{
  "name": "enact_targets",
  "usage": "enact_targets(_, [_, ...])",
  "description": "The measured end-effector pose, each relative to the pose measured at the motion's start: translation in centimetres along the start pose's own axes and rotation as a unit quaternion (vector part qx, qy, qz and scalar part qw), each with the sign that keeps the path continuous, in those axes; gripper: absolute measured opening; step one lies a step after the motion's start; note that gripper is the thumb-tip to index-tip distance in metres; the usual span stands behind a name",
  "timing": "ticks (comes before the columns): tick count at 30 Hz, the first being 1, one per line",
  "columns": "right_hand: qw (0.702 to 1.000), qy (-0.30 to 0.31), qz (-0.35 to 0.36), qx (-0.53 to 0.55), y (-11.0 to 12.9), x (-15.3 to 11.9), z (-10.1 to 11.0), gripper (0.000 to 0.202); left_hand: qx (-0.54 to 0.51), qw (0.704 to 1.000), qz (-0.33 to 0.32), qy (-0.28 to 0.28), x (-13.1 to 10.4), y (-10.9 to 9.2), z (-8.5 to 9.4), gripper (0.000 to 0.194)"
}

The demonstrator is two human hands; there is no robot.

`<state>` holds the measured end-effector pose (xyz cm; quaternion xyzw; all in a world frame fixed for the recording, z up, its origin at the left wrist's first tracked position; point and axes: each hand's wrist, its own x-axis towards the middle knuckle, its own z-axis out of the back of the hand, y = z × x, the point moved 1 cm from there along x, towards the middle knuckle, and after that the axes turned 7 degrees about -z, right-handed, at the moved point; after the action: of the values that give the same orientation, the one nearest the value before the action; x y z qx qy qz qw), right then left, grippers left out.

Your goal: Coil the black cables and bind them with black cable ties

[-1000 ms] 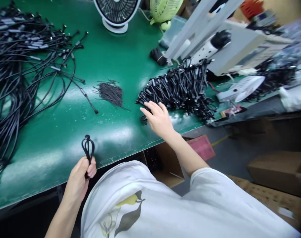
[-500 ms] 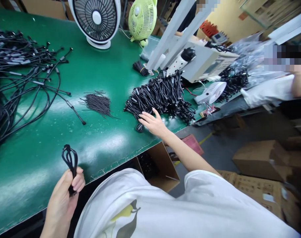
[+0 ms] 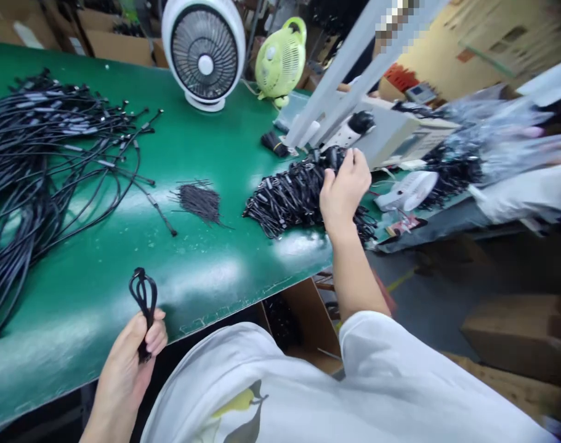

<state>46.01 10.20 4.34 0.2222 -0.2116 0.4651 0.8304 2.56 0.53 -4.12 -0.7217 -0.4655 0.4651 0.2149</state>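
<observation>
My left hand (image 3: 139, 351) is closed around a looped black cable bundle (image 3: 144, 298), low at the left in front of the green table. On the far side of a pile of bundled black cables (image 3: 289, 197), my right hand (image 3: 347, 187) has its fingers curled down at the pile's upper edge. Whatever those fingers grip is hard to make out against the dark cables. Between the hands lies a small heap of thin black ties (image 3: 199, 202). Long loose black cables (image 3: 44, 141) spread over the table's left side.
A white fan (image 3: 205, 64) and a green fan (image 3: 280, 61) stand at the back of the green table (image 3: 206, 258). Grey posts and a beige device (image 3: 391, 132) are behind the pile. Another person's sleeve (image 3: 529, 194) shows at the right. An open carton (image 3: 314, 320) sits below the table edge.
My right hand has moved from the pile's near edge to its far upper part, and its fingers have curled. A looped bundle near that edge is gone. The view has shifted slightly.
</observation>
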Motion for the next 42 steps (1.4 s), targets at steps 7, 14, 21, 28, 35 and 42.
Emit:
enact_targets(7, [0.906,0.315,0.259,0.114,14.9,-9.8,-4.2,0.019,-0.015,1.000,-0.008,-0.003,0.0,-0.7,-0.5,0.033])
enact_targets(14, [0.924,0.353,0.145,0.017,14.2,-10.2,-6.6,0.016,-0.016,0.999,-0.027,-0.020,-0.7,-1.0,0.4,0.034])
enact_targets(21, [0.911,0.379,0.151,0.068,10.3,-10.5,-4.6,0.009,-0.013,0.999,-0.012,0.031,0.1,-0.5,-0.8,0.037])
enact_targets(28, [0.794,0.465,0.131,0.368,14.0,-15.9,0.6,0.012,-0.039,0.994,0.009,0.105,0.7,0.1,-4.0,0.048])
enact_targets(35, [0.801,0.338,0.365,0.333,18.0,-20.1,1.3,0.021,0.111,0.986,-0.122,0.026,2.2,0.7,-2.8,0.046])
enact_targets(42, [0.681,0.160,0.673,0.242,19.2,-17.7,1.7,0.031,0.287,0.943,-0.165,0.033,3.2,0.4,-1.4,0.043])
